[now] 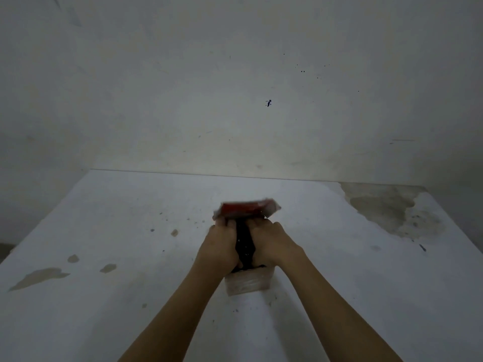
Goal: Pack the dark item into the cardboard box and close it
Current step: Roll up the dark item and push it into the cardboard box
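A small cardboard box (247, 283) stands on the white table, its near wall visible below my wrists. A dark item (244, 246) sits in the box's top between my two hands. My left hand (222, 244) grips it from the left and my right hand (271, 244) from the right, fingers curled over it. Beyond my fingers a red flap or lid (247, 209) stands up, blurred. The box's inside is hidden by my hands.
The white table (104, 231) is stained, with brown chipped patches at the left (39, 276) and a large worn area at the far right (392, 207). A pale wall (235, 87) rises right behind the table's far edge.
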Demonstrator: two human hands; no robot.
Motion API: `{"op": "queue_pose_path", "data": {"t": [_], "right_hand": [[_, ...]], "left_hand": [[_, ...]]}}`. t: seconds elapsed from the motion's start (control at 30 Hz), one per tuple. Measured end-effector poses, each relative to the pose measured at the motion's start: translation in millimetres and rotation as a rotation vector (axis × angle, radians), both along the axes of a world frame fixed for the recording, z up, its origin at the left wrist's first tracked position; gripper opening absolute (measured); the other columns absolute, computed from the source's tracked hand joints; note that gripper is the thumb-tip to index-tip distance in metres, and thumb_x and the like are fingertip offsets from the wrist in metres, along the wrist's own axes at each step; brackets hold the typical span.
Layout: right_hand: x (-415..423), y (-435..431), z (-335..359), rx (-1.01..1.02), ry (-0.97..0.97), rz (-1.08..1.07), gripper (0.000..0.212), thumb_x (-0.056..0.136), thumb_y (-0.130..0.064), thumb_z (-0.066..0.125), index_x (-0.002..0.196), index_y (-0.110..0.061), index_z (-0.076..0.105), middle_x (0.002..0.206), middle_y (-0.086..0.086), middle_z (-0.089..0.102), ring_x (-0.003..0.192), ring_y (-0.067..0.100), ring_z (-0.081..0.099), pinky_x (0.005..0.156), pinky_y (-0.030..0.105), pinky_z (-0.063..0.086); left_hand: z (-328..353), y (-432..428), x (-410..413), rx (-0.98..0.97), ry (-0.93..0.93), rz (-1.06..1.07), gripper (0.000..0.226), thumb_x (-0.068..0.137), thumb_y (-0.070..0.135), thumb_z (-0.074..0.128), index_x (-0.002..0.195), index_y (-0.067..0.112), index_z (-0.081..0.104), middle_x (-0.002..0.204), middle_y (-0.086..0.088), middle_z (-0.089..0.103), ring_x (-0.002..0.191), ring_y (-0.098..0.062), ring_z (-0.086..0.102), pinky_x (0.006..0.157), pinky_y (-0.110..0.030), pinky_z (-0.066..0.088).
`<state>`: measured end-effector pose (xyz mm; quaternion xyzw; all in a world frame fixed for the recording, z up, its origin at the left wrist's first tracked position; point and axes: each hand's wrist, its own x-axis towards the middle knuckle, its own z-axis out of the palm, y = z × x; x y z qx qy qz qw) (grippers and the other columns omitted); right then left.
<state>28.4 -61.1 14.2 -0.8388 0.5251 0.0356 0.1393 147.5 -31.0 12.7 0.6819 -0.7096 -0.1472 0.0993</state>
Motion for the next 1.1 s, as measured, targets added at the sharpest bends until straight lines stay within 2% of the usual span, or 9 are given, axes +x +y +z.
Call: {"op": "queue_pose_path", "data": {"t": [0.17,0.47,0.67,0.77,0.83,0.9,0.97,1.03,1.1], "right_hand": [[-3,3,3,-0.02,-0.031,0.012,0.049,0.074,-0.018,0.069,0.118,-0.011,0.049,0.113,0.013,0.063,0.1,0.029,0.058,0.088,0.037,0.043],[-3,8,5,-0.068,-0.062,-0.013,0.045,0.072,-0.014,0.068,0.114,-0.011,0.053,0.112,0.011,0.064,0.101,0.029,0.059,0.084,0.035,0.042],[-6,17,16,0.013,-0.139,-0.021,0.043,0.074,-0.006,0.066,0.114,-0.007,0.052,0.11,0.015,0.062,0.099,0.032,0.059,0.086,0.039,0.047],[-15,27,34,0.053,-0.295,-0.1,0.028,0.072,0.005,0.061,0.099,0.002,0.06,0.092,0.015,0.065,0.083,0.031,0.064,0.066,0.036,0.055],[-27,35,50,-0.02,-0.34,-0.217,0.006,0.07,0.003,0.06,0.069,0.009,0.058,0.062,0.01,0.056,0.056,0.028,0.058,0.047,0.03,0.041],[-41,39,67,-0.085,-0.41,-0.356,0.028,0.074,-0.01,0.064,0.053,-0.002,0.047,0.048,0.004,0.042,0.043,0.019,0.042,0.045,0.024,0.031],[-47,38,80,-0.121,-0.536,-0.422,0.018,0.078,-0.022,0.067,0.073,-0.008,0.056,0.066,0.007,0.051,0.057,0.019,0.048,0.055,0.025,0.038],[-47,34,85,-0.037,-0.634,-0.44,0.043,0.082,-0.025,0.067,0.12,-0.01,0.053,0.1,0.009,0.057,0.089,0.023,0.057,0.075,0.027,0.043],[-44,30,81,0.05,-0.679,-0.377,0.053,0.085,-0.022,0.065,0.134,-0.013,0.046,0.124,0.01,0.057,0.111,0.023,0.055,0.086,0.024,0.04]], "left_hand": [[0,18,-5,-0.105,-0.233,0.044,0.04,0.083,0.025,0.057,0.121,0.014,0.052,0.128,-0.005,0.05,0.112,-0.024,0.04,0.088,-0.032,0.035],[7,26,-6,-0.092,-0.143,0.152,0.038,0.076,0.004,0.052,0.113,0.017,0.052,0.123,0.0,0.048,0.109,-0.023,0.034,0.078,-0.031,0.019],[2,26,-1,0.045,-0.004,0.218,0.026,0.076,0.009,0.055,0.101,0.014,0.057,0.111,-0.002,0.053,0.108,-0.024,0.037,0.079,-0.031,0.025],[-5,28,18,0.069,0.179,0.063,0.013,0.076,0.009,0.062,0.087,0.005,0.068,0.115,-0.004,0.056,0.104,-0.023,0.049,0.082,-0.023,0.042],[0,38,25,0.01,0.336,0.08,0.013,0.078,0.003,0.062,0.083,0.001,0.073,0.105,-0.001,0.056,0.095,-0.015,0.053,0.069,-0.004,0.037],[7,45,29,-0.11,0.443,0.213,0.014,0.081,0.005,0.059,0.075,0.01,0.071,0.09,0.001,0.057,0.088,-0.015,0.056,0.062,-0.003,0.034],[14,47,28,-0.217,0.569,0.364,0.004,0.081,0.013,0.062,0.08,0.016,0.06,0.09,-0.002,0.058,0.086,-0.021,0.059,0.062,-0.017,0.043],[25,44,23,-0.191,0.698,0.426,0.036,0.079,0.024,0.068,0.109,0.013,0.052,0.106,0.002,0.052,0.092,-0.02,0.055,0.07,-0.029,0.047],[32,40,18,-0.145,0.731,0.362,0.054,0.081,0.03,0.065,0.128,0.014,0.043,0.112,0.006,0.048,0.1,-0.02,0.054,0.078,-0.029,0.045]]}}
